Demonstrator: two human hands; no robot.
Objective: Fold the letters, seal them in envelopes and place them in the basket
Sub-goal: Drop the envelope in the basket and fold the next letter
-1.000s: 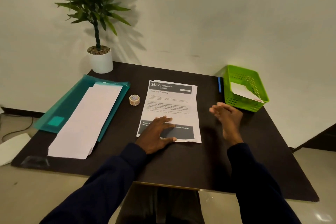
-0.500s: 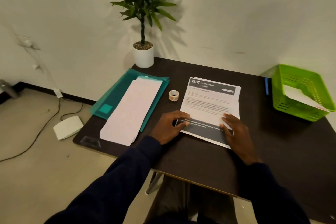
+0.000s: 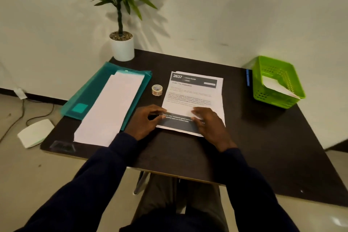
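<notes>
A printed letter with a dark header and a dark footer band lies flat in the middle of the dark table, with more sheets under it. My left hand rests at its lower left corner, fingertips on the paper's edge. My right hand lies flat on its lower right part. Long white envelopes lie on a teal folder at the left. The green basket stands at the right with a white envelope inside.
A small tape roll sits between the folder and the letter. A potted plant stands at the back. A blue pen lies beside the basket. A white device and cables lie on the floor at the left.
My right hand came down from above the table onto the letter's lower right part. My left hand stayed at the lower left corner. The view swung left and then back.
</notes>
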